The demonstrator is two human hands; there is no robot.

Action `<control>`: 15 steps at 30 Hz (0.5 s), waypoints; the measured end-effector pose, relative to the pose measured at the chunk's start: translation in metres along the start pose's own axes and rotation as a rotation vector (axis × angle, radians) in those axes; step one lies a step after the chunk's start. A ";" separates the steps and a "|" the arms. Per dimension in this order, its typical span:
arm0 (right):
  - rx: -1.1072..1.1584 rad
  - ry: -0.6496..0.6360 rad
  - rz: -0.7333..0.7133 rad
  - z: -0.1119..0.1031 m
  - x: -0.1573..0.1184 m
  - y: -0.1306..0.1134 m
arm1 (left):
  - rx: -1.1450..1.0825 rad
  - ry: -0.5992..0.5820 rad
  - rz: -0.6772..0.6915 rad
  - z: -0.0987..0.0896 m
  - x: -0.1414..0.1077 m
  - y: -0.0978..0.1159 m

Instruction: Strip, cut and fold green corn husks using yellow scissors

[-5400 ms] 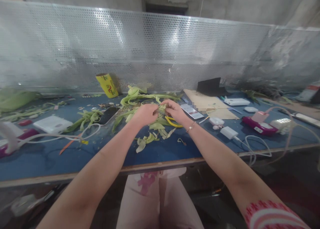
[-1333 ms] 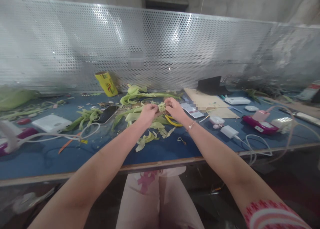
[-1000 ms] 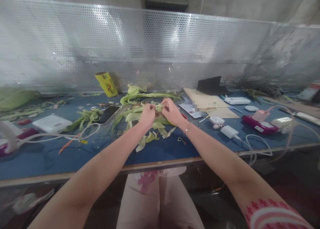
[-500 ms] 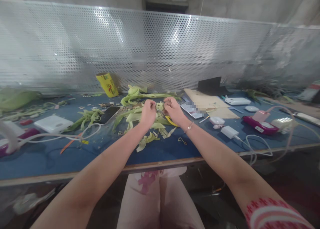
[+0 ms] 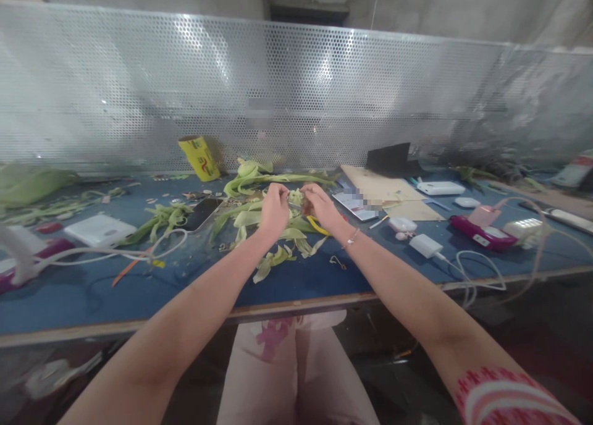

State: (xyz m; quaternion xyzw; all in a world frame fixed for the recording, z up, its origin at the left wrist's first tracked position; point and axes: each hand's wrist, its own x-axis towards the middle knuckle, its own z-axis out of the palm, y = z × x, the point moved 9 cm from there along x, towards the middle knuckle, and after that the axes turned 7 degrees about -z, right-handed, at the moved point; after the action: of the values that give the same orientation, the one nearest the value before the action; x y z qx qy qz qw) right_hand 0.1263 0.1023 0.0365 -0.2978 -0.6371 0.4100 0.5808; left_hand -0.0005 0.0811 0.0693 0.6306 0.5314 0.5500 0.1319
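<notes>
Over the middle of the table, my left hand is closed, its thumb and fingertips pinched at the left side of a small crumpled piece of pale green leaf. Facing it, my right hand has curled fingers at the right side of the same piece. My fingers partly cover this piece, so its full shape is hidden. Beneath both hands lie long pale green leaves in a loose heap. A tool with a yellow handle sits under my right hand; its other end is hidden.
A dark phone and a white box-like device lie to the left, with white cables around. Behind stands a yellow tube before a perforated metal screen. Brown paper, a white charger and a magenta device are right.
My right hand's fingers have loosened and straightened a little around the leaf piece. My left hand stays almost in the same place, still pinching.
</notes>
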 end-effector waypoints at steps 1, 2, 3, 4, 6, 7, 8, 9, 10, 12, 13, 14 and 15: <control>-0.026 0.017 -0.009 0.000 -0.001 -0.001 | 0.011 0.017 0.013 -0.001 -0.001 0.002; -0.062 0.037 -0.030 0.000 -0.002 -0.002 | 0.017 0.029 0.025 -0.002 -0.002 0.004; -0.107 0.061 -0.055 -0.001 -0.002 -0.004 | 0.022 0.036 0.036 -0.002 -0.004 0.006; -0.150 0.089 -0.074 -0.002 -0.002 -0.005 | 0.025 0.040 0.044 -0.001 -0.005 0.008; -0.215 0.132 -0.094 -0.006 -0.001 -0.005 | 0.026 0.037 0.051 0.002 -0.008 0.010; -0.237 0.145 -0.104 -0.007 0.000 -0.005 | 0.024 0.030 0.052 0.003 -0.009 0.011; -0.252 0.156 -0.115 -0.009 0.001 -0.005 | 0.021 0.021 0.055 0.005 -0.010 0.011; -0.263 0.167 -0.127 -0.010 0.003 -0.006 | 0.019 0.014 0.058 0.006 -0.010 0.011; -0.275 0.182 -0.139 -0.013 0.003 -0.007 | 0.019 0.009 0.064 0.006 -0.010 0.011; -0.296 0.214 -0.145 -0.017 0.004 -0.008 | 0.029 0.004 0.078 0.006 -0.008 0.011; -0.297 0.225 -0.139 -0.019 0.004 -0.009 | 0.035 0.001 0.085 0.006 -0.008 0.011; -0.293 0.232 -0.133 -0.020 0.004 -0.010 | 0.039 -0.003 0.093 0.006 -0.007 0.011; -0.283 0.236 -0.129 -0.021 0.003 -0.011 | 0.041 -0.007 0.099 0.007 -0.007 0.011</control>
State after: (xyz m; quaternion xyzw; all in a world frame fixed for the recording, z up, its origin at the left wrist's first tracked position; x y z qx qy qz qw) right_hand 0.1479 0.1031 0.0478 -0.3814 -0.6336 0.2405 0.6287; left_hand 0.0120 0.0738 0.0715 0.6607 0.5102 0.5426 0.0932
